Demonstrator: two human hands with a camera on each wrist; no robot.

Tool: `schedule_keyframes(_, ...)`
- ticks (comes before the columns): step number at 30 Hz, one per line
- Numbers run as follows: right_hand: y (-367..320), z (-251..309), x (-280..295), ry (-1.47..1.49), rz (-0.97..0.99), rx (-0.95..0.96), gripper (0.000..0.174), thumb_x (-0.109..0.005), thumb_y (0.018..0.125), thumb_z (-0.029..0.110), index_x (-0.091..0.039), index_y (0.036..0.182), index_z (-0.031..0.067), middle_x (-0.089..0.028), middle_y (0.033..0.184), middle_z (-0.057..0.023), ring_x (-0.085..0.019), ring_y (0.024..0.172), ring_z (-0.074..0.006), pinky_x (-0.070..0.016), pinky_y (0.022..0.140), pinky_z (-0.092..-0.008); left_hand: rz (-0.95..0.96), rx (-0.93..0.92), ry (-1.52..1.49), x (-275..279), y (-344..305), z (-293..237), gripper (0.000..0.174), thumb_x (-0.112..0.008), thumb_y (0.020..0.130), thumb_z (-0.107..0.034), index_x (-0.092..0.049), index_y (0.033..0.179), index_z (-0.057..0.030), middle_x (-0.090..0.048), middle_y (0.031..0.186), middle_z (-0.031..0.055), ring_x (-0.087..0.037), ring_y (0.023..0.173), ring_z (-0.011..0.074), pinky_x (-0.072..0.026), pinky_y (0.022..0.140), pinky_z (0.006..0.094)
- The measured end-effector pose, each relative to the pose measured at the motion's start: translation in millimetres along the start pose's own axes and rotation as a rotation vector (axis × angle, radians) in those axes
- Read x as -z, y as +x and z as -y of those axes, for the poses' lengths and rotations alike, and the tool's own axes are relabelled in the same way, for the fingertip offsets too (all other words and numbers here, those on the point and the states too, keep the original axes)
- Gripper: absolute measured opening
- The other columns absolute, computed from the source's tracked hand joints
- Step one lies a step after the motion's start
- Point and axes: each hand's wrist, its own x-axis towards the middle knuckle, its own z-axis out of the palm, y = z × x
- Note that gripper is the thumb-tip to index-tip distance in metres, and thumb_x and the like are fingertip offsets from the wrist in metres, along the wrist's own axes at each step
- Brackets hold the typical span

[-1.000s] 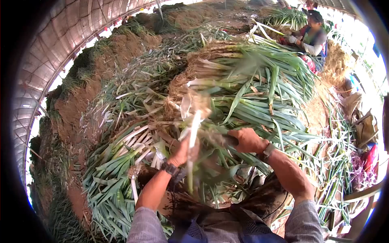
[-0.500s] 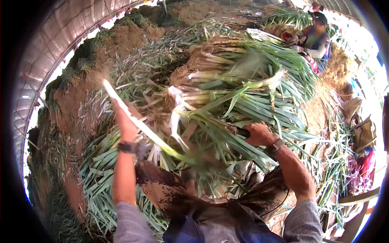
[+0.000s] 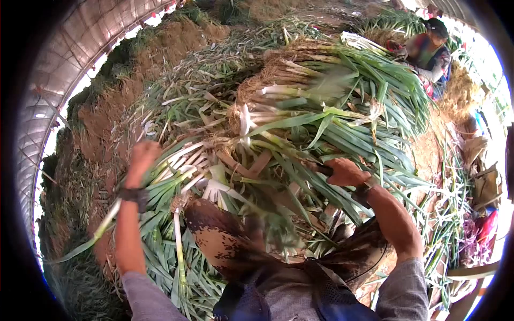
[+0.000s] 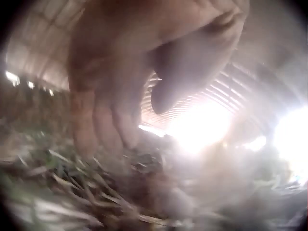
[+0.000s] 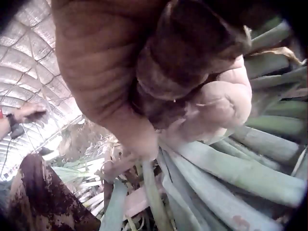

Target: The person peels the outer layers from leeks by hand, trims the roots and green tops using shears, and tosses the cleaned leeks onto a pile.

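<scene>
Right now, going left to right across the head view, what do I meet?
Green-and-white stalk, left hand, left knee, right hand on a dark handle, person in dark cap, red item.

No legible text, label, brand, number or sign appears anywhere in the scene.
</scene>
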Motion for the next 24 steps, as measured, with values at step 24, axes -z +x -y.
schedule_keyframes(24,-42.1,-23.7,19.3,0.068,-0.133,0.002,0.037,-0.066,0.073,0.02,-0.066,0.108,0.0093,-0.068,0.093,-0.0166,-0.064,0.091,-0.0371,-0.0496,0.083,-0.0466,0.222,0.283,-1.065,-416.6,22.6,-42.3,0.032,-0.072,0.085,-0.031,-0.062,0.105,-0.0084,-0.063,0.09,0.0059,-0.06,0.077,0.0154,-0.0495,0.056,0.0337)
